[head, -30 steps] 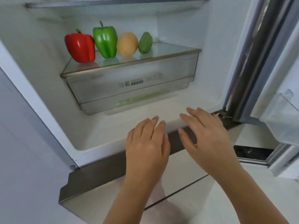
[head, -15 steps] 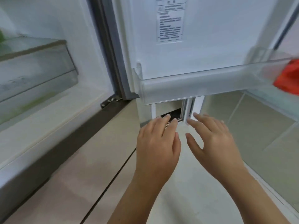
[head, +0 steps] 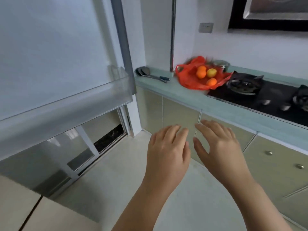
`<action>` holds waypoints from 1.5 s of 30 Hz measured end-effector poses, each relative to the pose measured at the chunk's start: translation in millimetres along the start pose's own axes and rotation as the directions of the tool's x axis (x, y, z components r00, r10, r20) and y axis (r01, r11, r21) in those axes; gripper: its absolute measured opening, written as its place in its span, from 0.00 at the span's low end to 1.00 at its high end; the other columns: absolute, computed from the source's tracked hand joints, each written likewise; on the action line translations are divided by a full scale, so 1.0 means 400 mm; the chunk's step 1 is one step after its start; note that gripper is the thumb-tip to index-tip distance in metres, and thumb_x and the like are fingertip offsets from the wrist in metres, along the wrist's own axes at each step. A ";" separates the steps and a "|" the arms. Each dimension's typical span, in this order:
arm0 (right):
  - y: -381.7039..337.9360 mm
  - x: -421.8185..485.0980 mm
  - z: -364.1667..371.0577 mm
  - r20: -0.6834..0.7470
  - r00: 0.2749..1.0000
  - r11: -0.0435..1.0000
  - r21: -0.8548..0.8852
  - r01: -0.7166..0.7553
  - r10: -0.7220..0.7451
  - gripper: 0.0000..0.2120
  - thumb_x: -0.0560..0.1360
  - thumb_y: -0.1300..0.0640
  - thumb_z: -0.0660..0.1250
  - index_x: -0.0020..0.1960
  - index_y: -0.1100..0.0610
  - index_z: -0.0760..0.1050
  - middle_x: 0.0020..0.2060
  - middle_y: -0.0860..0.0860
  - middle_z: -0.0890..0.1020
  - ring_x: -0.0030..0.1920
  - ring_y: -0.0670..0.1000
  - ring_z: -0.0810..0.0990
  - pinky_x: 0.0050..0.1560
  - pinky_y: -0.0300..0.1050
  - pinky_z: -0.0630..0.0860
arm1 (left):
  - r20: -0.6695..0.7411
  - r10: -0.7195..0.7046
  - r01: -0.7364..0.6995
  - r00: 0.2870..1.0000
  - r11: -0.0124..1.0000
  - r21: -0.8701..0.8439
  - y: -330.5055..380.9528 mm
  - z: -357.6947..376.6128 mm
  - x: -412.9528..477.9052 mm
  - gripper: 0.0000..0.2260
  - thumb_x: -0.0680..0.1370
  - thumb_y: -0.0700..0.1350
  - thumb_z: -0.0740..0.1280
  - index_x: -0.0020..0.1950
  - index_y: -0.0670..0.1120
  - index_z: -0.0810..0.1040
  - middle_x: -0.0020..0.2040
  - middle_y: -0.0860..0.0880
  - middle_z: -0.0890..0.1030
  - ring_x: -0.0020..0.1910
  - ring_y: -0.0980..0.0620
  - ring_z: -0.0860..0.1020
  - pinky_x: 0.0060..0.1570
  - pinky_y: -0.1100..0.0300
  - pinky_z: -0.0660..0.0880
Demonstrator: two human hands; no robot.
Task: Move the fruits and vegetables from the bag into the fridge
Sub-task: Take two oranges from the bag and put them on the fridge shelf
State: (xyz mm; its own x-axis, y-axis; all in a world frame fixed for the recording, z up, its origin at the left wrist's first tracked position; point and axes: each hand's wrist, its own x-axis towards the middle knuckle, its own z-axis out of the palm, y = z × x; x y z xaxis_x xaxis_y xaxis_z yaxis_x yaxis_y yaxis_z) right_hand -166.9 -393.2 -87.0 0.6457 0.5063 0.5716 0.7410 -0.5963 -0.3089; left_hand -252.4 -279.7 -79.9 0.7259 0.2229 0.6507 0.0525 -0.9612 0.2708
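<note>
Clearly we are between trips: both our hands are empty. Our left hand (head: 168, 150) and right hand (head: 218, 145) float side by side, palms down over the floor, fingers (head: 176, 132) spread loosely and holding nothing. Neither touches anything.

What is left sits ahead on the counter (head: 188, 95). The red bag (head: 188, 79) lies slumped open just beside the stove (head: 246, 90), well apart from our hands. In it we can see two oranges, one toward the back (head: 201, 72) and one nearer the front (head: 211, 82), and a yellowish fruit (head: 211, 72) between them. Whether more lies under the folds we cannot tell; the plastic is blurred.

To our left the fridge door (head: 50, 55) stands open, its clear door bin (head: 100, 94) bare as far as we see. The inside shelves are out of view, so we cannot say from here how much is already stored.

We judge the job unfinished, with at least three pieces to carry over. The next move looks like a reach up and forward to the bag. Round fruit may roll out of the slack plastic onto the stove if we tug the bag carelessly.
</note>
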 end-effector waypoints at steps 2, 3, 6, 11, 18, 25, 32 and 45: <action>0.108 0.024 -0.017 -0.030 0.999 0.998 -0.046 -0.041 0.040 0.18 0.70 0.53 0.63 0.56 0.60 0.77 0.55 0.59 0.80 0.58 0.62 0.77 0.55 0.65 0.72 | 0.022 0.034 -0.033 0.999 0.999 -0.024 0.049 0.082 0.059 0.13 0.74 0.42 0.60 0.55 0.42 0.79 0.52 0.45 0.81 0.52 0.45 0.78 0.50 0.51 0.75; 0.158 0.034 -0.024 -0.041 0.998 0.996 -0.064 -0.057 0.055 0.17 0.70 0.54 0.63 0.56 0.61 0.77 0.55 0.59 0.80 0.58 0.62 0.76 0.55 0.65 0.72 | 0.030 0.045 -0.044 0.999 0.998 -0.038 0.070 0.120 0.086 0.13 0.74 0.42 0.60 0.55 0.42 0.79 0.52 0.45 0.81 0.53 0.46 0.78 0.50 0.52 0.75; 0.285 0.055 -0.037 -0.046 0.992 0.988 -0.102 -0.119 0.115 0.15 0.71 0.56 0.66 0.56 0.61 0.77 0.56 0.59 0.79 0.59 0.63 0.76 0.57 0.64 0.71 | 0.035 0.066 -0.063 0.997 0.994 -0.094 0.120 0.224 0.153 0.13 0.74 0.42 0.61 0.55 0.42 0.79 0.52 0.45 0.81 0.52 0.45 0.78 0.50 0.52 0.75; 0.428 0.109 -0.022 -0.038 0.986 0.981 -0.102 -0.164 0.161 0.16 0.70 0.55 0.64 0.56 0.60 0.77 0.56 0.58 0.80 0.59 0.62 0.76 0.56 0.63 0.72 | 0.055 0.077 -0.069 0.996 0.989 -0.132 0.143 0.364 0.247 0.14 0.73 0.42 0.60 0.55 0.42 0.79 0.51 0.45 0.81 0.50 0.45 0.78 0.49 0.53 0.75; 0.577 0.236 0.089 -0.004 0.964 0.956 -0.129 -0.264 0.266 0.16 0.71 0.54 0.65 0.57 0.59 0.77 0.56 0.57 0.80 0.59 0.61 0.76 0.57 0.65 0.70 | 0.112 0.138 -0.118 0.984 0.978 -0.174 0.070 0.564 0.416 0.14 0.74 0.43 0.59 0.55 0.42 0.79 0.53 0.44 0.80 0.52 0.45 0.78 0.51 0.52 0.75; 0.693 0.513 0.217 0.003 0.959 0.941 -0.194 -0.277 0.283 0.17 0.69 0.59 0.72 0.57 0.61 0.77 0.55 0.59 0.80 0.58 0.63 0.76 0.56 0.66 0.70 | 0.127 0.181 -0.157 0.975 0.971 -0.180 -0.070 0.759 0.682 0.15 0.73 0.44 0.59 0.55 0.40 0.78 0.54 0.42 0.80 0.53 0.43 0.78 0.51 0.50 0.75; 0.795 0.685 0.335 0.041 0.933 0.918 -0.198 -0.344 0.358 0.20 0.68 0.59 0.73 0.58 0.61 0.76 0.56 0.59 0.80 0.59 0.62 0.76 0.56 0.67 0.69 | 0.197 0.165 -0.122 0.966 0.969 -0.214 -0.168 0.932 0.859 0.16 0.73 0.45 0.58 0.54 0.40 0.78 0.53 0.43 0.80 0.52 0.43 0.78 0.48 0.50 0.75; 1.107 0.987 0.595 0.292 0.888 0.934 -0.086 -0.346 0.356 0.23 0.72 0.53 0.68 0.65 0.58 0.70 0.61 0.56 0.76 0.63 0.59 0.72 0.62 0.64 0.67 | 0.307 -0.002 0.078 0.952 0.969 -0.233 -0.362 1.257 1.102 0.17 0.74 0.47 0.59 0.55 0.41 0.79 0.57 0.43 0.79 0.55 0.44 0.77 0.54 0.53 0.73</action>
State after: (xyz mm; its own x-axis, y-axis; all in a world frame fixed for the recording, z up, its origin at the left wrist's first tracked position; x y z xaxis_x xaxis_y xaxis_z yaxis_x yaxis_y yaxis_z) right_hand 460.1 -309.2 -179.2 0.8907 0.4192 0.1756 0.4529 -0.7861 -0.4207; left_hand 405.0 -124.1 -189.0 0.9013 0.1644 0.4008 -0.0528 -0.8766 0.4783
